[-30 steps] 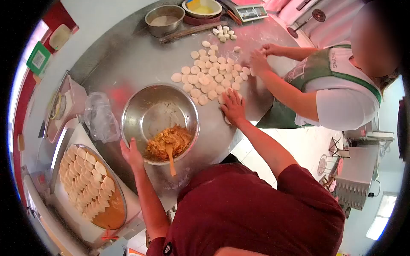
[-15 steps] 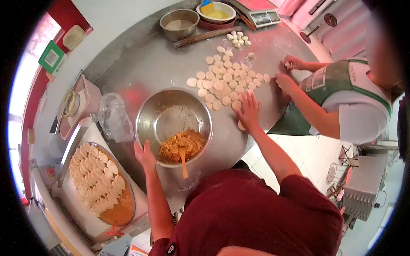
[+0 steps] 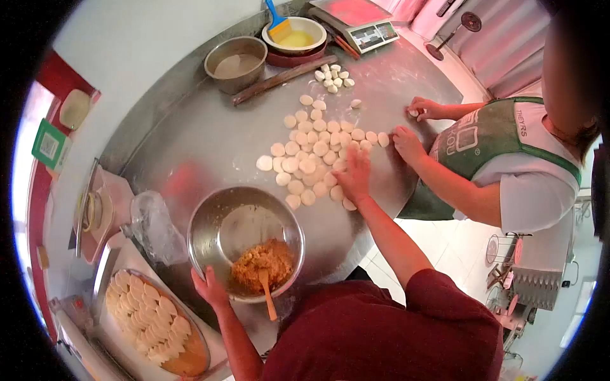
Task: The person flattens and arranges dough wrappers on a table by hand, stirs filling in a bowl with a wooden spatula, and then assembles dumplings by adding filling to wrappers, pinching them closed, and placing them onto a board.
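My left hand (image 3: 211, 289) holds the rim of a large metal mixing bowl (image 3: 210, 219) at its near left side, with the thumb to the inside. Orange-brown minced filling (image 3: 267, 257) fills the near part of the bowl, and a wooden spatula (image 3: 269, 298) stands in it, its handle over the near rim. My right hand (image 3: 354, 174) lies spread, palm down, on the near right edge of a cluster of flattened dough discs (image 3: 308, 166). Its fingers are stretched out and the palm hides some discs.
A co-worker's hands (image 3: 416, 127) are at the table's right side. Small dough lumps (image 3: 333, 77), a rolling pin (image 3: 279, 81), a metal basin (image 3: 236, 63), a bowl with a brush (image 3: 298, 35) and a scale (image 3: 365, 32) stand behind. Filled dumplings (image 3: 143, 311) lie on a tray at left.
My right hand has slid slightly farther in over the discs. My left hand stays at the bowl's rim. The whole view has shifted, so the table sits lower in it.
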The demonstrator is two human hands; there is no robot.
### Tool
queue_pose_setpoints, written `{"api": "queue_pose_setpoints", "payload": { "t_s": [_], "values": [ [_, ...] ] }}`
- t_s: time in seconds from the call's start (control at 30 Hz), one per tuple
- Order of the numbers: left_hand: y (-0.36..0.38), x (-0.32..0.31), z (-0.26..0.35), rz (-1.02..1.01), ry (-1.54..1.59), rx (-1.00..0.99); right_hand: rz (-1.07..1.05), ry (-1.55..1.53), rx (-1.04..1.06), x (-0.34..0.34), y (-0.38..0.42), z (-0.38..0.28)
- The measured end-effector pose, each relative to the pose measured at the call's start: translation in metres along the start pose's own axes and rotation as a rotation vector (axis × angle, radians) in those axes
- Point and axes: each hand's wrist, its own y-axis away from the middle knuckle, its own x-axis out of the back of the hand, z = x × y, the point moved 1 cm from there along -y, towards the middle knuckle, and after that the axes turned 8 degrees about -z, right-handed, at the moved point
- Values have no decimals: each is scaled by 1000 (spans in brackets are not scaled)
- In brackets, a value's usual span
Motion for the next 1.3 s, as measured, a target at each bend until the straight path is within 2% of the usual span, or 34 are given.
{"api": "queue_pose_setpoints", "payload": {
  "t_s": [0.07,0.1,0.13,0.17,0.23,0.3,0.4,0.43,0.53,0.57,0.67,0.73,0.87,0.97,1.13,1.3],
  "values": [
    [-3,-5,6,22,32,17,159,197,183,-3,-29,-22],
    [-1,-5,5,26,84,33,259,173,217,1,-54,-26],
    [1,-4,6,27,132,54,247,113,194,-1,-84,-20],
    [1,-2,13,12,4,79,233,54,168,-2,-117,-10],
    [2,-5,18,31,54,85,171,-23,139,-16,-188,13],
    [0,-8,16,49,97,92,27,161,108,-19,-232,17],
    [2,-3,7,53,95,117,-85,367,135,-33,-257,16],
    [2,-2,6,47,73,122,-12,281,179,-44,-260,22],
    [1,-2,12,14,42,86,-150,79,182,-18,-227,-10],
    [1,0,8,24,28,86,-38,-151,142,-13,-208,-12],
    [4,-8,14,73,9,90,-210,-202,86,33,-124,2],
    [1,2,-2,30,-24,103,-247,-117,183,57,-49,26],
    [0,-3,5,11,53,70,-501,63,115,65,70,56],
    [1,-4,10,-2,74,46,-357,-27,108,51,101,65],
    [0,-5,11,-12,131,-6,-383,24,156,59,109,46],
    [0,-1,14,-38,-28,-30,-380,70,271,47,105,63]
  ]
}}
